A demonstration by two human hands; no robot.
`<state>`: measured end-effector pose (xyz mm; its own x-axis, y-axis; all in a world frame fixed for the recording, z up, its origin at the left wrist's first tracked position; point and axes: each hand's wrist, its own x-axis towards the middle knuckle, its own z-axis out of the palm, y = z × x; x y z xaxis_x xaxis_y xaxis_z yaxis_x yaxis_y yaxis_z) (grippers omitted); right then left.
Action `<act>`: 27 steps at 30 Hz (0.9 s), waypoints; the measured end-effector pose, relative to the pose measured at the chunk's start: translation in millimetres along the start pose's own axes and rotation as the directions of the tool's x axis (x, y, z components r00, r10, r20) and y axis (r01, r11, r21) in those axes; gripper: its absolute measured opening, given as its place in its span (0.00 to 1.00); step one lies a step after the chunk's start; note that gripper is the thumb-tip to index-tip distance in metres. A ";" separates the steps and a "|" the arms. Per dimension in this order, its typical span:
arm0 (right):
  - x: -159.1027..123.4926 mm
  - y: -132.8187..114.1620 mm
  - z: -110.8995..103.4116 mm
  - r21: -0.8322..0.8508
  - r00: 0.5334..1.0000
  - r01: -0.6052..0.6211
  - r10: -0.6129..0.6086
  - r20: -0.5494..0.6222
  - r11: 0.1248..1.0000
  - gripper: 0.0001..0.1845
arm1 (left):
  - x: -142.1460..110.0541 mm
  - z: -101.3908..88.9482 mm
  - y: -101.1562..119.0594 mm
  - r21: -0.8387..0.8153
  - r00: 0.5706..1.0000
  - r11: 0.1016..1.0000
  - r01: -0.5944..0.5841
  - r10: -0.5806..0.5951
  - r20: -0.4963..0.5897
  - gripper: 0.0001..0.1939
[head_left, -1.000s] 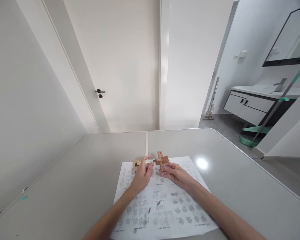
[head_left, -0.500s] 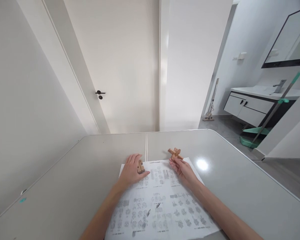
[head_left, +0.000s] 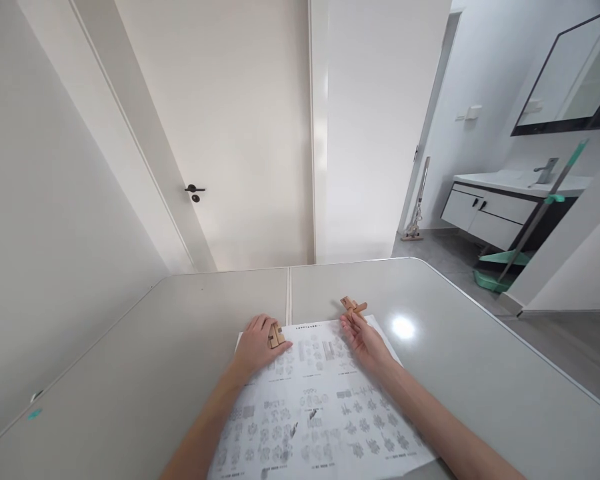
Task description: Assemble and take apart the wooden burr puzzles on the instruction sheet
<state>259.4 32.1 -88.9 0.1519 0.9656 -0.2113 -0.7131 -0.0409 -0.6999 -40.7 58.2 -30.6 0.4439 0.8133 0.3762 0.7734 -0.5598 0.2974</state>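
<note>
My left hand (head_left: 255,345) rests at the top left of a printed paper sheet (head_left: 307,370), its fingers and thumb curled around a small light-brown wooden puzzle block (head_left: 277,335). Dark notches show on the block, and part of it is hidden behind the fingers. Over the sheet's top right, my right hand (head_left: 366,343) pinches a wooden interlocking puzzle (head_left: 353,306) by its lower end. Crossed sticks make up this puzzle, and it is held tilted, partly beyond the paper's edge. Rows of grey assembly drawings cover the sheet.
A pale grey table (head_left: 460,373) with a centre seam lies under the sheet. Behind it stands a white door (head_left: 240,133) with a black handle. To the right are a sink cabinet (head_left: 495,210), a green dustpan (head_left: 493,280) and a mop (head_left: 417,207).
The crossed wooden puzzle has been turned in my right hand and shows a different side. The block at my left hand is tilted differently. The view has shifted slightly.
</note>
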 end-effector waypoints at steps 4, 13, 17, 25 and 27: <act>-2.8 -2.5 3.2 0.039 0.999 -0.033 0.032 0.006 0.999 0.09 | -0.1 -0.6 1.6 -0.013 1.000 1.000 0.014 -0.014 0.010 0.23; -15.1 -9.3 17.8 -0.068 0.996 -0.048 0.052 0.069 0.997 0.15 | -3.4 -3.3 39.7 -0.208 0.999 0.977 -0.040 0.045 0.022 0.27; -26.6 -9.9 29.8 -0.188 0.976 -0.098 0.131 0.175 0.977 0.13 | -9.2 -2.6 66.8 -0.375 0.978 0.915 -0.150 0.193 0.080 0.28; -51.1 -11.3 49.4 -0.494 0.901 0.138 0.098 0.422 0.859 0.19 | -13.9 -7.4 89.8 -0.446 0.923 0.868 -0.219 0.332 0.193 0.27; -54.0 -10.3 50.7 -0.562 0.885 0.222 0.078 0.459 0.797 0.19 | -13.0 -9.1 89.6 -0.439 0.923 0.870 -0.223 0.333 0.192 0.28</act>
<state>223.8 -6.6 -35.7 -0.2351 0.9693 0.0719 -0.1499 0.0369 -0.9880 18.7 -4.0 -0.9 0.7540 0.5951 0.2783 0.3757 -0.7381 0.5604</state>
